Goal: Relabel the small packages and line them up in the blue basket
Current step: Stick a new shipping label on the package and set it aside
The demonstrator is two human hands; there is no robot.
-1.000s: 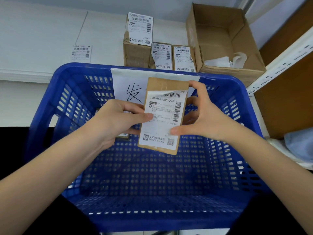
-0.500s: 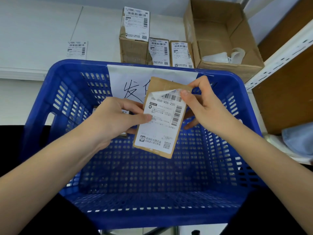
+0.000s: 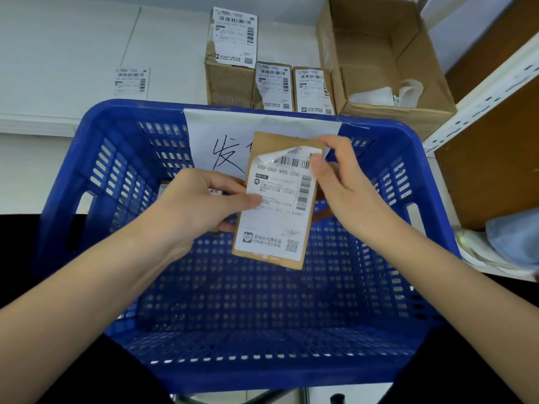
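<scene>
A small brown package with a white shipping label is held up over the blue basket. My left hand grips the package at its left edge, thumb pressed on the label. My right hand pinches the label's top right corner, and the top edge of the label curls away from the cardboard. Another labelled package lies in the basket behind my left hand, mostly hidden.
Three labelled brown packages stand on the white table behind the basket. An open cardboard box with white backing paper sits at the back right. A loose label lies at the back left. A metal shelf stands right.
My right hand moved from the package's right edge up to the label's top right corner and lifted it. The package tilted slightly to the right.
</scene>
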